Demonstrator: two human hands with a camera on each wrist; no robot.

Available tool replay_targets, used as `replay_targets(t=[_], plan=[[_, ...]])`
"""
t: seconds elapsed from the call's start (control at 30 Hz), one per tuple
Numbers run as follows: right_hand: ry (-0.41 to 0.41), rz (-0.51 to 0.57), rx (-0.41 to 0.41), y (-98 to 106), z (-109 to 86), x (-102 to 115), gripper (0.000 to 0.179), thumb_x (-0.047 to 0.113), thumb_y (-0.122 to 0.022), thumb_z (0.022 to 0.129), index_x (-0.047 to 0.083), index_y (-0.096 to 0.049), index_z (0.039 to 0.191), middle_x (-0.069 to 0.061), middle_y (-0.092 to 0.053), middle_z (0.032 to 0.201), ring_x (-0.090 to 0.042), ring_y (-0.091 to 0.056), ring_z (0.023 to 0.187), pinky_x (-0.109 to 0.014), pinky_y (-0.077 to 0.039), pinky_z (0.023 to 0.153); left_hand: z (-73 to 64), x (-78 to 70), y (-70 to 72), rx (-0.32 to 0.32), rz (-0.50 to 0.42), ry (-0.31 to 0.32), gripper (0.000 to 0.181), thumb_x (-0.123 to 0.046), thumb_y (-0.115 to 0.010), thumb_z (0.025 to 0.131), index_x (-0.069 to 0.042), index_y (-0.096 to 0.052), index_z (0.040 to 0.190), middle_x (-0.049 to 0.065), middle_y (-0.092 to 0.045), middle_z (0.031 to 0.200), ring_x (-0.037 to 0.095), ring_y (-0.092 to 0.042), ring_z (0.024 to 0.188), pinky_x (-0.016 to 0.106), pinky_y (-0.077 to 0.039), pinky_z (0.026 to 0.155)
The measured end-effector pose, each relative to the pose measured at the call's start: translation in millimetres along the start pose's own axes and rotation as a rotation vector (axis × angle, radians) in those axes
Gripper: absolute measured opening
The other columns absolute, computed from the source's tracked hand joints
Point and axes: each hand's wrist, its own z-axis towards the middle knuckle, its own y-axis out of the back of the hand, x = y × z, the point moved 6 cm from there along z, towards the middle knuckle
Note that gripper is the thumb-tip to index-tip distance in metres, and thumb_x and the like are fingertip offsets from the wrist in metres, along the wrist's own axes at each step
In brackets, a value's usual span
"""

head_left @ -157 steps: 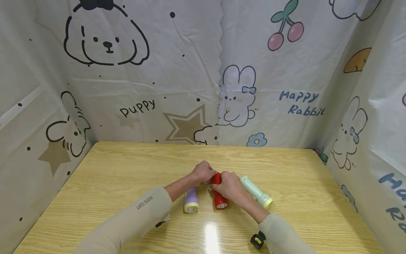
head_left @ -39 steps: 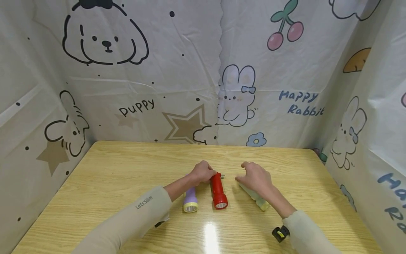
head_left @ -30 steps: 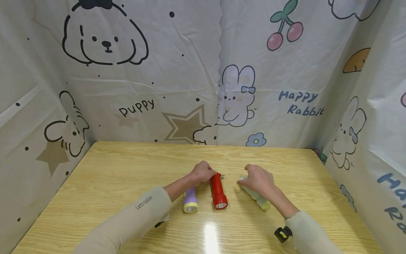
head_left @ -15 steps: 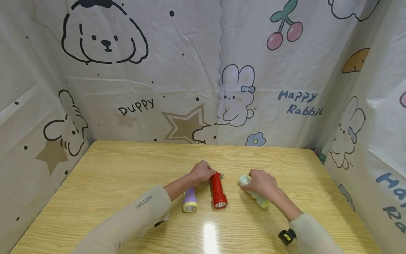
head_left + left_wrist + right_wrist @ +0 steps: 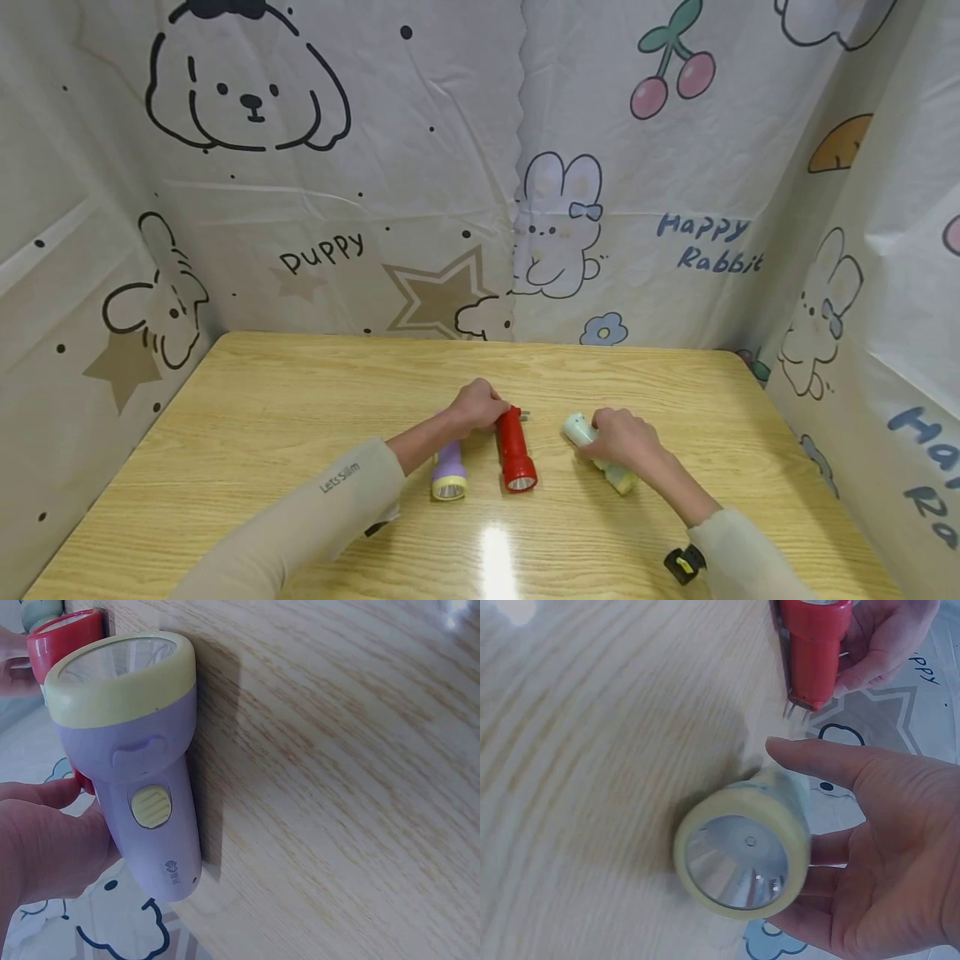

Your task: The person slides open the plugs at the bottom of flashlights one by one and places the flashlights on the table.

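Pale cloth (image 5: pixel 420 196), printed with puppies, rabbits and stars, hangs behind the red flashlight (image 5: pixel 516 450) and well out to either side of it. Wood-grained bench (image 5: pixel 300 400) beneath. Two cream sleeves (image 5: pixel 322 512) reach in from the near edge, one on each side of the red flashlight — left one bears small lettering. Right hand (image 5: pixel 628 440) is right of the red flashlight, apart from it, curved round the body of a mint-green flashlight (image 5: pixel 580 429), thumb on the near side, fingers on the far (thumb contact hard to make out from the right wrist). Left hand (image 5: pixel 480 406) at the red flashlight's tail, thumb and fingers pinching that end. Mint-green one slants, tail angled toward the red flashlight, pale yellow head nearer the person. Purple flashlight (image 5: pixel 146 750) lies just left of the red flashlight, its lens likewise facing the person — tail end covered in the head view. Black device (image 5: pixel 684 565) at the right wrist, nearer the person than the red flashlight. Ribbed yellow switch (image 5: pixel 151 807) on the purple body. Thin metal prongs (image 5: pixel 526 415) jut rightward from the red flashlight's tail.
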Motion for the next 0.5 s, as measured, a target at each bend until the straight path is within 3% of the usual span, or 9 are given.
replay_targets(t=[0.5], plan=[[0.011, 0.024, 0.021, -3.5, 2.4, -4.1, 0.042, 0.026, -0.087, 0.076, 0.0, -0.066, 0.099, -0.006, -0.06, 0.08, -0.02, -0.056, 0.068, -0.034, -0.049, 0.057, 1.8, 1.6, -1.6, 0.011, -0.034, 0.016, 0.02, -0.004, -0.064, 0.095, 0.012, -0.07, 0.106, 0.017, -0.067, 0.096, 0.021, -0.067, 0.077, 0.027, -0.059, 0.067]])
